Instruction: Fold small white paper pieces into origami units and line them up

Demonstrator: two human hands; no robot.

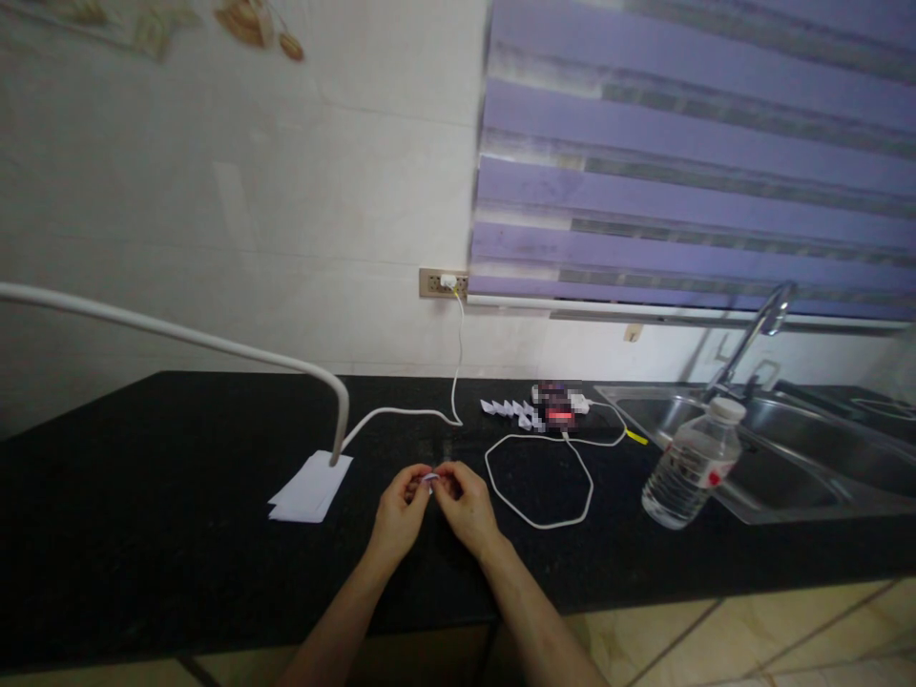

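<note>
My left hand and my right hand meet just above the dark countertop, fingertips pinched together. Between them is a small piece of folded white paper, mostly covered by my thumbs and fingers. To the left of my hands lies a stack of white paper sheets, slightly fanned. Several small folded paper pieces sit in a row farther back on the right, beside a blurred-out device with a red-lit part.
A white cable loops on the counter right of my hands. A thick white bent tube reaches in from the left, over the paper stack. At right stand a water bottle and a steel sink with a faucet.
</note>
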